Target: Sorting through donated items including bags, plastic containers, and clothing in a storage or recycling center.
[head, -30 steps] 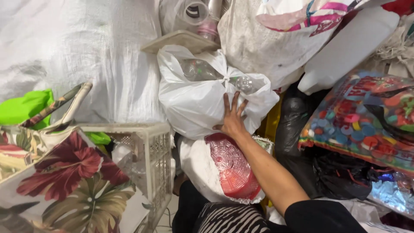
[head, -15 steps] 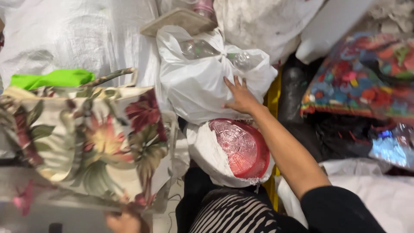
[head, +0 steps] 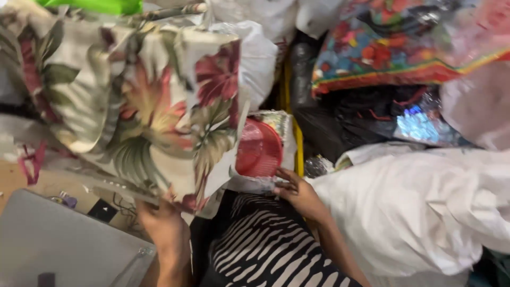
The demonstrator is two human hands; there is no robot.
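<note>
Tan floor point(head: 13, 183) at lower left carries a grey flat board point(head: 58, 250); packed bags hide the rest.

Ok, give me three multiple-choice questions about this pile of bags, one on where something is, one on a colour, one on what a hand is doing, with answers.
1. Where does the right hand rest?
A. on the lower edge of the clear bag with the red round thing
B. on the grey lid at lower left
C. on the black bags

2. What colour is the piece at the top edge above the floral bag?
A. blue
B. bright green
C. orange

3. What is the left hand doing?
A. hanging free
B. gripping the floral bag from below
C. pressing the white sack

Answers: 1 A, fingers lie on that bag's plastic. 2 B, a green piece shows there. 3 B, the bag's bottom sits on its fingers.
</note>
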